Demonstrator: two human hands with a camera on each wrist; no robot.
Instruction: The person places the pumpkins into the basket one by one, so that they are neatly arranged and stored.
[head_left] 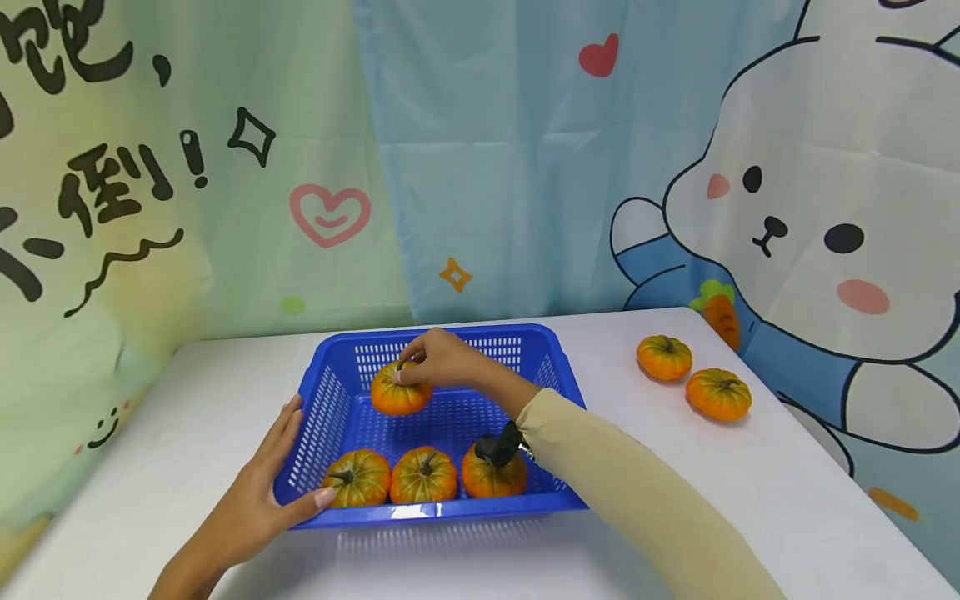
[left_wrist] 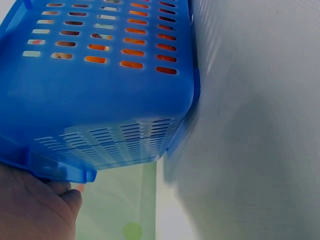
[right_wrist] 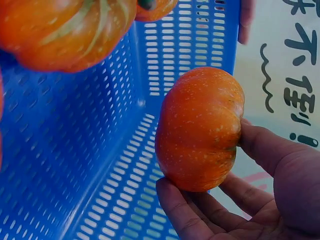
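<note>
My right hand point(head_left: 447, 360) pinches a small orange pumpkin point(head_left: 399, 397) from the top, by its stem, over the back left part of the blue plastic basket point(head_left: 510, 505). In the right wrist view, the thumb and fingers hold this pumpkin point(right_wrist: 200, 131) above the slotted basket floor. My left hand point(head_left: 253, 497) grips the basket's front left corner, thumb over the rim and fingers along the left side. Three pumpkins sit in a row along the basket's front: a left one point(head_left: 362, 481), a middle one point(head_left: 423, 477) and a right one point(head_left: 491, 477), partly covered by the wrist camera.
Two more pumpkins, one farther back point(head_left: 664, 357) and one nearer point(head_left: 718, 394), lie on the white table point(head_left: 630, 433) right of the basket. A printed curtain point(head_left: 480, 183) hangs behind the table. The right forearm crosses over the basket's right side.
</note>
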